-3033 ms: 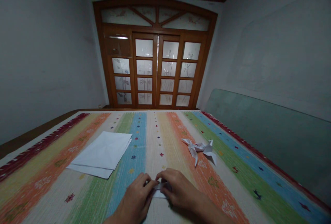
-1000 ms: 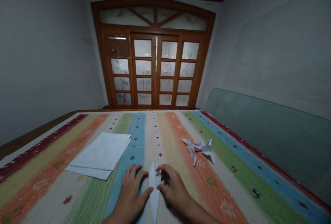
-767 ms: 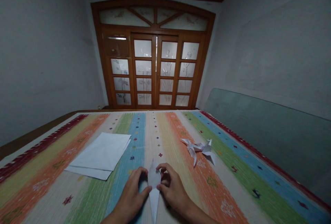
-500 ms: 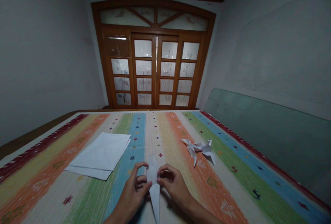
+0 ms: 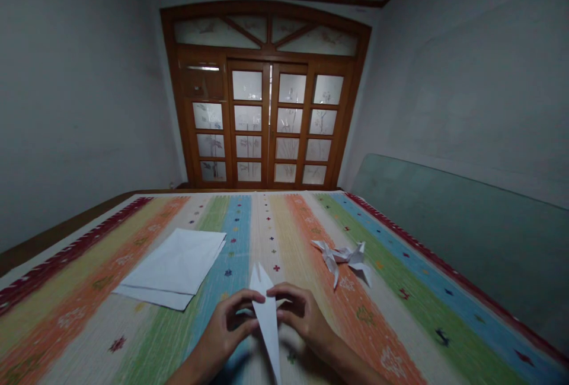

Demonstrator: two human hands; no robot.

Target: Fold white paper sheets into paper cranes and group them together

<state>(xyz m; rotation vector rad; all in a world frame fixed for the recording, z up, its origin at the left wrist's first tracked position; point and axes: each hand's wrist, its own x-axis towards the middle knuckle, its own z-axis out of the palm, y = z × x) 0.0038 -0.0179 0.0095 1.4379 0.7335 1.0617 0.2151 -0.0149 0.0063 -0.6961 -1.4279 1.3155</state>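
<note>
A long, narrow, pointed piece of folded white paper (image 5: 268, 321) is raised a little above the striped mat (image 5: 400, 325), one tip pointing away from me and one toward me. My left hand (image 5: 226, 328) pinches its left edge with thumb and fingers. My right hand (image 5: 299, 315) pinches its right side, fingers curled around a small flap. Both hands are closed on the paper near its middle.
A stack of flat white sheets (image 5: 175, 267) lies to the left on the mat. Folded paper cranes (image 5: 344, 257) lie to the right. A green glass panel (image 5: 466, 236) leans on the right wall. Wooden glazed doors (image 5: 267, 127) stand at the far end.
The folded paper went from lying flat under my fingers to being lifted off the mat and tilted. Both hands drew back slightly toward me while keeping hold of it.
</note>
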